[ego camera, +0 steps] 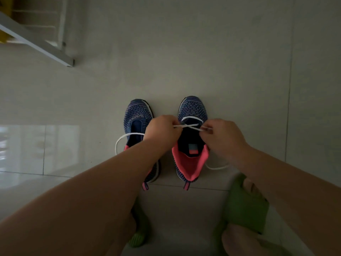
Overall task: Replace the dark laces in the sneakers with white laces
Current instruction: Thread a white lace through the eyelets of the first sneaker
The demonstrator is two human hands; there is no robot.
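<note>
Two navy knit sneakers with pink heels stand side by side on the tiled floor, toes pointing away from me. The right sneaker (191, 109) carries a white lace (190, 126) across its lowest eyelets, crossed once above the tongue. My left hand (162, 131) pinches one end of that lace and my right hand (221, 137) pinches the other, both over the shoe's opening. The lace's loose tails curve out behind my left wrist and under my right wrist. The left sneaker (137, 113) has no lace in its eyelets; my left forearm hides its heel part. No dark laces are visible.
My feet in green slippers (247, 204) stand just behind the sneakers at the bottom of the view. A white metal frame (36, 43) slants across the upper left corner. Pale floor tiles (221, 61) extend ahead of the shoes.
</note>
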